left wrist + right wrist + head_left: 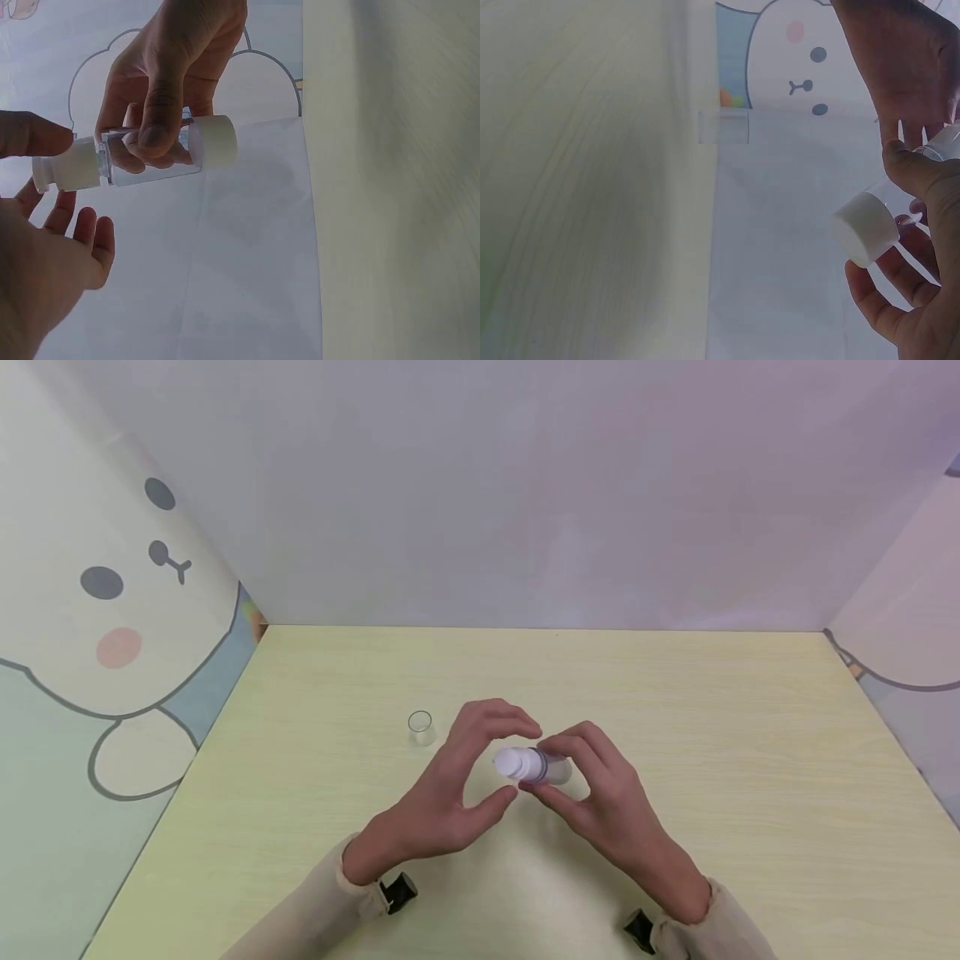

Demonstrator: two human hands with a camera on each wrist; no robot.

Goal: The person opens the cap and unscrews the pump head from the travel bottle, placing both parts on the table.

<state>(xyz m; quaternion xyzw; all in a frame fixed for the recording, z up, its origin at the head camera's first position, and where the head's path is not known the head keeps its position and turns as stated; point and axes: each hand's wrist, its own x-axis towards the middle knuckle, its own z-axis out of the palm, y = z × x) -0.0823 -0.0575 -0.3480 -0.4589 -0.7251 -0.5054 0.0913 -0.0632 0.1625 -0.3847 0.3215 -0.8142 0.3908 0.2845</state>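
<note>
A small clear pump bottle with a white pump head is held tilted above the table, its head toward the left. My right hand grips the bottle's clear body between thumb and fingers. In the left wrist view its white base sticks out past that hand. My left hand curves around the pump head, thumb below and fingers above, with gaps showing between them and the head. Left of the hands, a clear cylindrical cap stands on the table.
The pale wooden table meets a plain light wall at the back. Side panels with cartoon animal prints border it left and right. A dark wrist device sits at each sleeve cuff.
</note>
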